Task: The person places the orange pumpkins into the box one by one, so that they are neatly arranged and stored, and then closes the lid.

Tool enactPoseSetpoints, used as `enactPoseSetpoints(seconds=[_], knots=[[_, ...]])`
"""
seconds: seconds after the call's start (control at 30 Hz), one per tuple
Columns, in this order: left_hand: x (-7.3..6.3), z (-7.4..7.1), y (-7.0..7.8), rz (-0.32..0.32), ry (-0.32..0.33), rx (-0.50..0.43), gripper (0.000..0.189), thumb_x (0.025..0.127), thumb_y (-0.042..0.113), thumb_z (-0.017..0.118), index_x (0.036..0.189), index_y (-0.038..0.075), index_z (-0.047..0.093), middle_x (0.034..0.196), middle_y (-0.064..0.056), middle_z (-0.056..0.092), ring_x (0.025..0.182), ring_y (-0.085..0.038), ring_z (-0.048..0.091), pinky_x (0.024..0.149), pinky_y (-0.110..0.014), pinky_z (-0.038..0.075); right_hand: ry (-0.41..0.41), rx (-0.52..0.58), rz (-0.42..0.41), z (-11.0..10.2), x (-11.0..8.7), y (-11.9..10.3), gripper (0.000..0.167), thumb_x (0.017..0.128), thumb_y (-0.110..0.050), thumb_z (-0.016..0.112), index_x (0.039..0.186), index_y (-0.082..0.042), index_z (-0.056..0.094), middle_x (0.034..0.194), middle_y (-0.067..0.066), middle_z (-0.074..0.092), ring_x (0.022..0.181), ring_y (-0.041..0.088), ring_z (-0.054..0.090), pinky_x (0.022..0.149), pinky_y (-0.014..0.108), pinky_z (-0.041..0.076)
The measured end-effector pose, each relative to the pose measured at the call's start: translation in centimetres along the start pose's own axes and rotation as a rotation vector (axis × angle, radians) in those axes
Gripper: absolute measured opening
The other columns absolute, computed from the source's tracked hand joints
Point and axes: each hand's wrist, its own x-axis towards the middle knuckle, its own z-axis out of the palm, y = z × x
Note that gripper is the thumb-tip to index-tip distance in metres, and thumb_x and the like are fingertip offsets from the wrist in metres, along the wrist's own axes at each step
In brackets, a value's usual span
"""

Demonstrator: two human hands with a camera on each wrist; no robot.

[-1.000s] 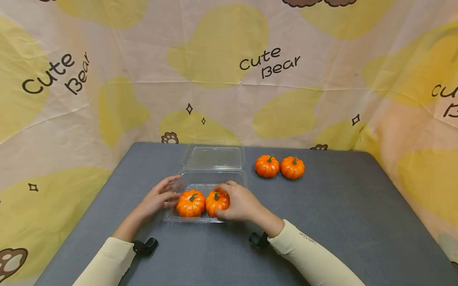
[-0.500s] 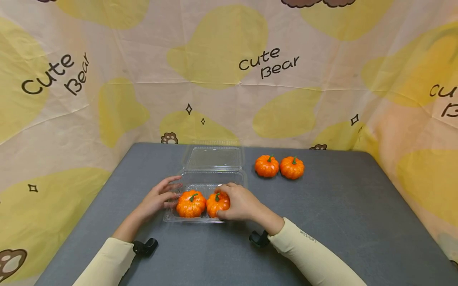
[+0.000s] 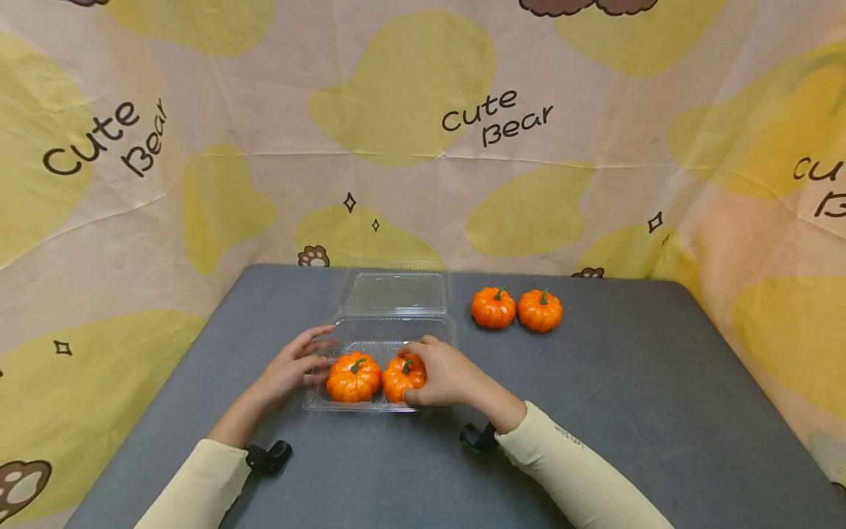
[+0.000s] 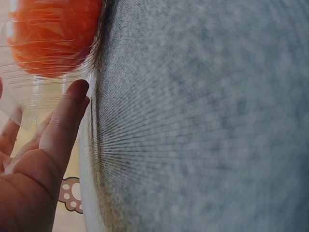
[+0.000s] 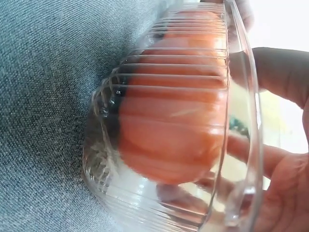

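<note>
A clear plastic clamshell box stands on the table with its lid folded back. Two small orange pumpkins with green stems sit side by side in its front half. My right hand reaches over the right rim and grips the right pumpkin, thumb in front and fingers behind; the right wrist view shows this pumpkin through the ribbed wall. Fingers spread, my left hand rests against the box's left side, beside the left pumpkin. In the left wrist view its fingertips lie at the ribbed wall.
Two more orange pumpkins, one on the left and one on the right, sit on the grey table behind and right of the box. A patterned cloth hangs along the table's back edge.
The right pumpkin has turned slightly in my right hand, its stem shifting a little to the right. My left hand and the box stay in place.
</note>
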Motion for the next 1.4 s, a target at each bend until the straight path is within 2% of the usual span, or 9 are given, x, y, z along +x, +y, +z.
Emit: enactPoseSetpoints(seconds=[0.2,0.37,0.5,0.6,0.77,0.93,1.07,1.27,1.4], knots=[[0.0,0.0,-0.1,0.007,-0.005,-0.004,0.059,0.097,0.005,0.048,0.151,0.003,0.023,0.15,-0.033,0.03,0.118,-0.034,0.057,0.085,-0.038,0.056,0.0,0.021,-0.015,-0.4,0.0,-0.2,0.056,0.071,-0.031,0.073,0.123,-0.015,0.062,0.112,0.005,0.06,0.086,0.017,0.056,0.075,0.03,0.049],[0.1,0.0,-0.2,0.003,-0.002,-0.006,0.059,0.096,0.005,0.048,0.15,0.004,0.025,0.15,-0.032,0.031,0.113,-0.023,0.061,0.084,-0.037,0.056,0.025,0.088,-0.015,-1.7,-0.2,-0.3,0.052,0.076,-0.03,0.072,0.126,-0.019,0.061,0.118,0.005,0.06,0.085,0.019,0.055,0.071,0.03,0.047],[0.0,0.0,-0.2,-0.003,0.01,0.002,0.059,0.095,0.004,0.047,0.15,0.005,0.026,0.149,-0.032,0.032,0.111,-0.019,0.062,0.083,-0.036,0.056,0.09,0.14,-0.02,-2.9,-0.4,-0.3,0.049,0.079,-0.034,0.072,0.125,-0.025,0.061,0.125,0.001,0.06,0.102,0.019,0.059,0.084,0.035,0.05],[-0.1,0.0,-0.1,-0.003,0.013,0.011,0.059,0.096,0.004,0.047,0.15,0.004,0.026,0.149,-0.032,0.032,0.114,-0.025,0.06,0.083,-0.037,0.056,0.15,0.181,-0.052,-3.8,-0.5,-0.1,0.049,0.079,-0.036,0.073,0.126,-0.026,0.061,0.129,-0.001,0.059,0.114,0.021,0.057,0.095,0.041,0.048],[0.0,0.1,-0.3,-0.003,0.009,0.011,0.059,0.096,0.005,0.048,0.15,0.004,0.025,0.15,-0.031,0.032,0.118,-0.035,0.057,0.084,-0.038,0.056,0.253,0.247,-0.068,-5.4,-0.7,0.6,0.05,0.08,-0.035,0.073,0.127,-0.026,0.06,0.128,-0.002,0.059,0.109,0.022,0.055,0.088,0.043,0.049],[0.1,0.2,-0.3,-0.002,0.01,0.017,0.059,0.096,0.004,0.048,0.15,0.003,0.025,0.149,-0.032,0.032,0.117,-0.034,0.057,0.084,-0.039,0.056,0.355,0.318,-0.037,-6.8,-1.0,1.6,0.051,0.08,-0.032,0.074,0.129,-0.028,0.059,0.129,-0.002,0.057,0.112,0.026,0.054,0.086,0.047,0.048],[0.1,0.3,-0.3,-0.002,0.008,0.015,0.059,0.095,0.004,0.048,0.15,0.003,0.025,0.15,-0.032,0.032,0.118,-0.035,0.057,0.084,-0.039,0.056,0.435,0.295,-0.019,-7.8,-1.4,2.5,0.054,0.079,-0.031,0.075,0.13,-0.026,0.059,0.131,-0.001,0.058,0.114,0.026,0.055,0.09,0.048,0.047],[-0.1,0.2,-0.1,0.007,0.004,0.004,0.059,0.096,0.004,0.048,0.15,0.002,0.025,0.149,-0.032,0.032,0.115,-0.028,0.059,0.084,-0.038,0.056,0.482,0.294,0.029,-9.2,-2.2,4.0,0.055,0.079,-0.029,0.077,0.13,-0.022,0.059,0.132,0.002,0.058,0.115,0.028,0.054,0.097,0.05,0.044],[-0.1,0.2,-0.2,0.005,0.004,0.006,0.059,0.096,0.004,0.048,0.15,0.002,0.024,0.15,-0.032,0.031,0.115,-0.028,0.059,0.084,-0.037,0.056,0.506,0.301,0.061,-9.9,-2.8,4.9,0.054,0.08,-0.026,0.075,0.13,-0.021,0.059,0.134,0.005,0.056,0.116,0.032,0.056,0.096,0.05,0.045]])
